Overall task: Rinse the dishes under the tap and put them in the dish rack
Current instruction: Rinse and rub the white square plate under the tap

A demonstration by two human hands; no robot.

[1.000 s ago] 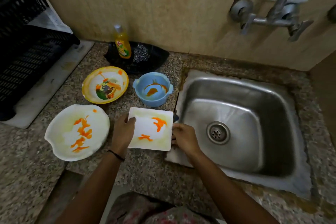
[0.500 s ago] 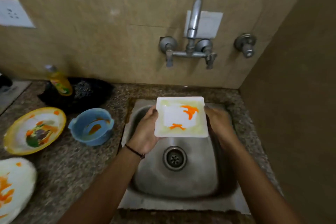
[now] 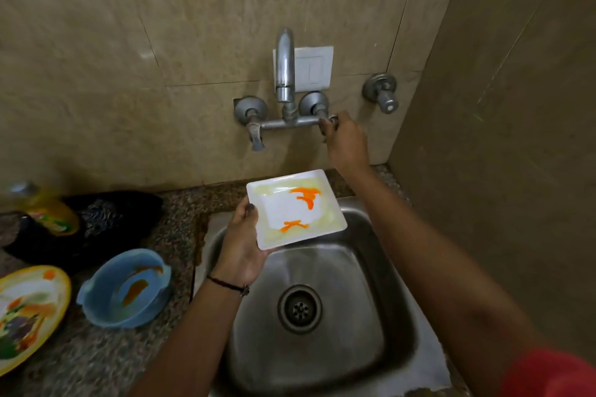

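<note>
Now, item in hand: square white plate [image 3: 296, 208], orange-smeared, held tilted above the sink [image 3: 371, 316], below the tap [image 3: 285, 64] spout. Left hand [image 3: 240, 245]: sole carrier, thumb on the rim, fingers beneath. Right hand [image 3: 346, 142]: off the plate since half a second ago, fingers now closed round the right tap handle [image 3: 329, 122]. No water visible; rinsing likely about to begin. Pending on the counter: blue bowl [image 3: 124, 288], yellow-rimmed plate [image 3: 29, 313]. Dish rack: out of view.
</note>
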